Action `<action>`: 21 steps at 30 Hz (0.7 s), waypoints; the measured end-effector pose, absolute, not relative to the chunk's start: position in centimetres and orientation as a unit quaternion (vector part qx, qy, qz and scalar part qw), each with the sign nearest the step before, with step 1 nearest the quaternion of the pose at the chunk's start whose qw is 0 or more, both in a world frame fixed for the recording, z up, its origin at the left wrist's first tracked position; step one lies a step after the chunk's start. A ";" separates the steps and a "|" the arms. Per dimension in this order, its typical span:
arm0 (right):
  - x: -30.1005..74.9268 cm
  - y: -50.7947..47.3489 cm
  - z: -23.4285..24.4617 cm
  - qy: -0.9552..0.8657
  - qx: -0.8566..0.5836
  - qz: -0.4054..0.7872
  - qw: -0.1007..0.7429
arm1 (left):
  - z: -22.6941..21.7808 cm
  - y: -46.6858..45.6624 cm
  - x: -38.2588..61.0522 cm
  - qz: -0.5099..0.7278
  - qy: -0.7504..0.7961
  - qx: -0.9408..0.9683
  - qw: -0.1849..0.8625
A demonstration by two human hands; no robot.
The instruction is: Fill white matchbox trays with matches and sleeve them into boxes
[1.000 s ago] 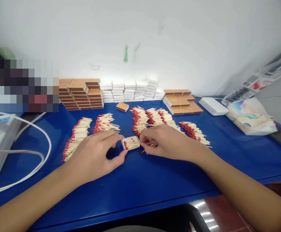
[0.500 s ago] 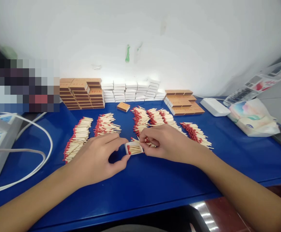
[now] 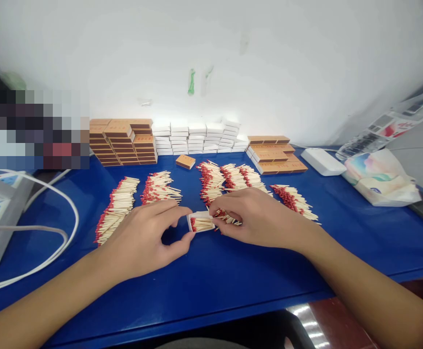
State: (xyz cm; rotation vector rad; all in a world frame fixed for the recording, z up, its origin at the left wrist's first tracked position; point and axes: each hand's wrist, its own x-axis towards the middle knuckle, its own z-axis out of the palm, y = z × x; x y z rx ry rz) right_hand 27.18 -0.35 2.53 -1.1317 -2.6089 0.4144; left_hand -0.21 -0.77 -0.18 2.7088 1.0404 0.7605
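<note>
Between my hands, near the front of the blue table, is a small white matchbox tray [image 3: 201, 230] with red-headed matches [image 3: 202, 223] lying in it. My left hand [image 3: 153, 237] grips the tray's left end between thumb and forefinger. At the right end, the thumb and forefinger of my right hand [image 3: 242, 218] are pinched together against the tray's edge. Whether a match is between those fingertips is hidden. A loose heap of matches [image 3: 229, 218] lies partly behind my right hand. One closed orange matchbox [image 3: 185, 161] stands alone farther back.
Match piles [image 3: 118, 208] spread in several rows. Along the wall are stacked orange matchboxes [image 3: 120, 140], white trays [image 3: 196, 138] and more orange boxes [image 3: 276, 157]. A power strip [image 3: 0, 213] with cables is left; a white adapter [image 3: 323, 161], tissue pack [image 3: 382, 177] and plastic bottle [image 3: 389, 121] are right.
A match that stuck up above the tray's back edge at my right fingertips has gone down toward the tray. My right fingers have closed in on its right end; my left hand barely moved.
</note>
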 end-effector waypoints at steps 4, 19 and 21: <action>27.3 -0.3 2.5 -0.899 -0.381 0.150 0.155 | -0.1 -0.7 -0.1 0.262 0.342 0.900 0.072; 28.9 0.5 3.5 -0.875 -0.437 0.193 0.076 | 0.9 -0.4 -0.1 0.334 0.373 0.865 -0.012; 28.7 0.6 3.3 -0.876 -0.435 0.198 0.059 | 0.9 -0.4 -0.1 0.332 0.372 0.866 -0.009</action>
